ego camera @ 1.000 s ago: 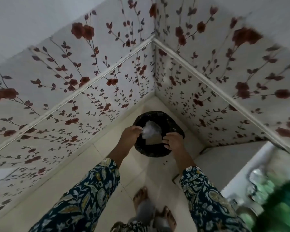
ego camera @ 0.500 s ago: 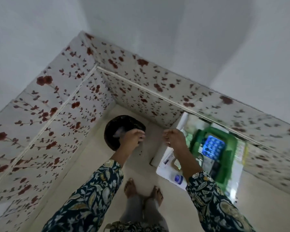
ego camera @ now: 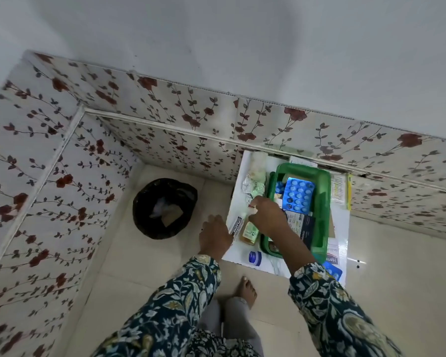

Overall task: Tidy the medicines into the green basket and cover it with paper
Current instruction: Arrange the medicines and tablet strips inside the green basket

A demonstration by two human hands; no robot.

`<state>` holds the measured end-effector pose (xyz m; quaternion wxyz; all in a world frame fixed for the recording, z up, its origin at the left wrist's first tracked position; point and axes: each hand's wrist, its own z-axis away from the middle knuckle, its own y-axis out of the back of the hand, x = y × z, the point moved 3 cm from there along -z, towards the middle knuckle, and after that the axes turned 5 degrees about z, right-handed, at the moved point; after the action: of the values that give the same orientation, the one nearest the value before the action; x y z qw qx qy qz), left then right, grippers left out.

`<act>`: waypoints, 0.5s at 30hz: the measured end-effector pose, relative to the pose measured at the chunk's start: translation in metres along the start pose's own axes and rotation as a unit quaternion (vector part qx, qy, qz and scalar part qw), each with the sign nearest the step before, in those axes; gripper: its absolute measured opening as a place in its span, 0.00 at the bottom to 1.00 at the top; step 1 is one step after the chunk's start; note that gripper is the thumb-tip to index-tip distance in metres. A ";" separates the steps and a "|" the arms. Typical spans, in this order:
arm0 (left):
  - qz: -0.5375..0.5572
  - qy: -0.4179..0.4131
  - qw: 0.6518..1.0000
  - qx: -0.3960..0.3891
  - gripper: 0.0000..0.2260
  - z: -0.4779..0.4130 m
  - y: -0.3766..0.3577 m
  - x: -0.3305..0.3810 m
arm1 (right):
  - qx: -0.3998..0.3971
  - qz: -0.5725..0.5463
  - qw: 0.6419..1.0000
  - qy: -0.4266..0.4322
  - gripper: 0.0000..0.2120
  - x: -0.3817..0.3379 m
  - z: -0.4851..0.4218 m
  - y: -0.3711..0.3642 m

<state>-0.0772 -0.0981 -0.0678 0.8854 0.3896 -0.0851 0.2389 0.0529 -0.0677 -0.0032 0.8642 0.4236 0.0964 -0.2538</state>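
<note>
The green basket stands on a low white table against the flowered wall. Inside it lie a blue blister pack and dark leaflets or boxes. Left of the basket are foil strips, an amber bottle, a white labelled box and a blue-lidded jar. My right hand hovers over the items just left of the basket, fingers curled down near a small item; whether it grips anything is unclear. My left hand is empty at the table's left edge, touching the white box.
A black-lined bin with crumpled waste in it stands on the floor in the corner, left of the table. Printed papers and another blue pack lie at the table's near right. My bare foot is on the tiled floor.
The view has swung right from the bin to the table. Both hands left the bin, where crumpled waste was dropped, and moved over to the medicines beside the basket.
</note>
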 end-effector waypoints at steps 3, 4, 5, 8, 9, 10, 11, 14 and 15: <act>-0.010 0.031 0.999 0.000 0.28 -0.009 -0.014 -0.006 | 0.010 0.106 0.994 -0.005 0.17 -0.007 -0.002 -0.012; -0.006 0.029 1.000 -0.005 0.27 -0.013 -0.018 -0.008 | 0.015 0.121 0.992 -0.013 0.17 -0.006 -0.002 -0.017; -0.009 0.022 1.000 -0.018 0.25 -0.014 -0.019 -0.008 | 0.018 0.125 0.992 -0.023 0.17 -0.005 -0.002 -0.022; -0.001 0.003 1.000 -0.023 0.15 -0.021 -0.017 -0.011 | 0.017 0.136 0.989 -0.046 0.17 -0.001 0.003 -0.035; 0.014 0.007 1.000 -0.020 0.13 -0.022 -0.013 -0.013 | 0.016 0.143 0.988 -0.052 0.17 -0.001 0.004 -0.037; 0.032 0.003 0.999 -0.017 0.11 -0.026 -0.010 -0.015 | 0.014 0.145 0.987 -0.060 0.16 -0.002 0.003 -0.040; 0.058 0.004 0.998 -0.018 0.10 -0.028 -0.006 -0.018 | 0.010 0.142 0.987 -0.070 0.16 -0.002 0.001 -0.044; 0.194 0.023 0.980 -0.024 0.07 -0.034 0.007 -0.026 | 0.013 0.115 0.987 -0.116 0.18 -0.002 -0.007 -0.058; 0.234 0.030 0.971 -0.030 0.05 -0.036 0.012 -0.029 | 0.019 0.113 0.984 -0.135 0.20 -0.002 -0.010 -0.063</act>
<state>-0.1098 -0.0752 -0.0945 0.8184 0.3247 -0.1542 0.4483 0.0191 -0.0913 -0.0514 0.8844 0.4097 -0.0745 -0.2108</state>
